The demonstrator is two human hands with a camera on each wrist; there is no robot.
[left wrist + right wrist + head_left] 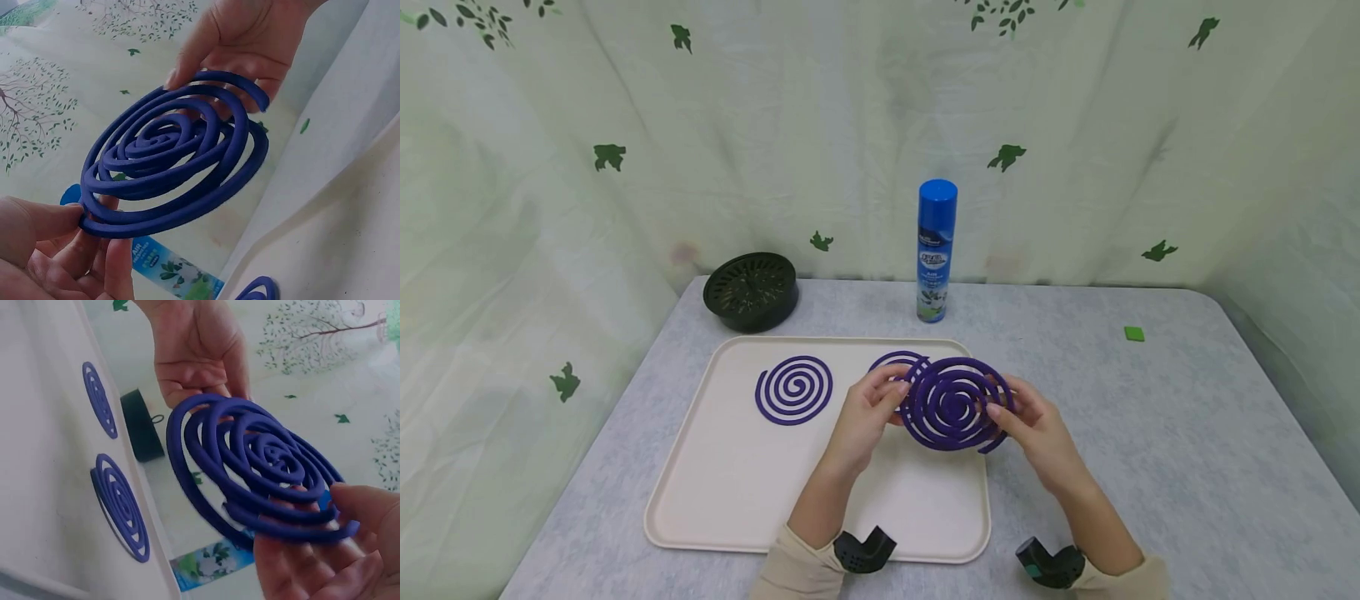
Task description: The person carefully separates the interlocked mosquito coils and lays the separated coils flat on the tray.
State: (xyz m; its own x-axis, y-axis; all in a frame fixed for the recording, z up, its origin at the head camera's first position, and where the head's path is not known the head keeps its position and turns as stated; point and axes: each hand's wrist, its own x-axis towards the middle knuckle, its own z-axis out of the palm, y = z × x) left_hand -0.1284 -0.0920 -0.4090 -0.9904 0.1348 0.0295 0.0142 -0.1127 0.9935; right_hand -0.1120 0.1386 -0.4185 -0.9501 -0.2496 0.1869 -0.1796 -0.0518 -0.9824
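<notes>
A pair of interleaved purple mosquito coils [957, 407] is held up between both hands, over the right part of the tray. At their left edge my left hand [859, 423] pinches the rim between thumb and fingers. My right hand [1043, 435] grips the opposite edge, its thumb on top and fingers beneath. The left wrist view shows the two spirals [169, 150] crossing each other, slightly spread apart. A single coil [793, 390] lies flat on the tray's left side. Another coil [122, 506] lies on the tray too, partly hidden behind my left hand in the head view.
The cream tray [730, 500] rests on a grey-blue table [1150, 442]. Behind its left corner is a round black slotted holder [751, 292]. A blue spray can [935, 250] stands upright behind the tray, and a small green square [1134, 334] lies far right.
</notes>
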